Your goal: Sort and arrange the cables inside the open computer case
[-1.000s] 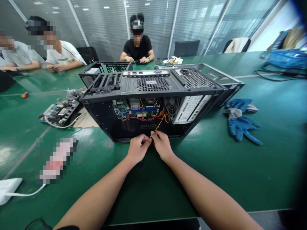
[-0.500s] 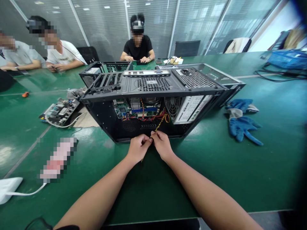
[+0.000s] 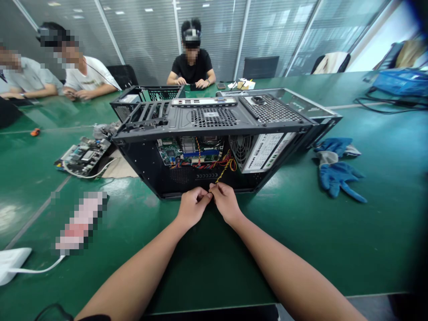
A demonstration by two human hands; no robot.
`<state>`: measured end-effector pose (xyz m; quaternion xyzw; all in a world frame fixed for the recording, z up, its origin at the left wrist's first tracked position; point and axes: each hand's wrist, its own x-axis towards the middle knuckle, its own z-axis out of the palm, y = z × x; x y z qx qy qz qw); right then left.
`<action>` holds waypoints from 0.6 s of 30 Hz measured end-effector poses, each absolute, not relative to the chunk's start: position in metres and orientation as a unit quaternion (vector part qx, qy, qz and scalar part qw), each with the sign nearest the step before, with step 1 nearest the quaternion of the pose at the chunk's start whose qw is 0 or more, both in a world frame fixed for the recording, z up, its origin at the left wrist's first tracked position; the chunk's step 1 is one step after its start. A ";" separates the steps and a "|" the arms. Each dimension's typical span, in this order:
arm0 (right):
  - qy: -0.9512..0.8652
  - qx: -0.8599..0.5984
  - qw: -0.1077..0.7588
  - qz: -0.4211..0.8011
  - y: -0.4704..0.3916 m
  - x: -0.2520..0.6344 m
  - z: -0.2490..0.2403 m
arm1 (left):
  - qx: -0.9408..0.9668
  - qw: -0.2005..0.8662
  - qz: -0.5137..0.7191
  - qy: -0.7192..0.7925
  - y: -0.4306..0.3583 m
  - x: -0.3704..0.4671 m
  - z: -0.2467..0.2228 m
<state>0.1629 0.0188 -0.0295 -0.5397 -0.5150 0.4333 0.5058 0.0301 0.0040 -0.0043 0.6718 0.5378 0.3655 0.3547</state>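
A black computer case (image 3: 207,117) lies on the green table with its open side facing me. Inside it show a green motherboard (image 3: 170,153), a power supply (image 3: 267,152) with a white label, and bundled coloured wires. A twisted yellow-and-black cable (image 3: 223,173) runs from the wires down to my fingers. My left hand (image 3: 194,206) and my right hand (image 3: 225,201) meet at the case's lower front edge, both pinched on this cable. The cable's end is hidden by the fingers.
Blue gloves (image 3: 337,174) lie at the right, a loose circuit board (image 3: 85,156) on the left. Nearer me are a pixelated phone (image 3: 82,223) and a white charger (image 3: 13,263). Another case frame (image 3: 321,111) stands behind. Three people sit across the table.
The short cable end that hung below my left hand is no longer visible. My hands have barely moved.
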 end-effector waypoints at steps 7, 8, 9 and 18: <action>-0.522 -0.539 0.504 0.427 0.019 0.163 -0.030 | 0.689 0.349 0.350 0.530 0.003 0.030 -0.002; -0.522 -0.539 0.504 0.427 0.019 0.163 -0.029 | 0.693 0.346 0.348 0.529 0.004 0.030 -0.003; -0.522 -0.540 0.504 0.426 0.018 0.163 -0.029 | 0.696 0.343 0.345 0.528 0.004 0.030 -0.003; -0.525 -0.542 0.503 0.422 0.018 0.163 -0.029 | 0.709 0.328 0.341 0.523 0.004 0.029 -0.005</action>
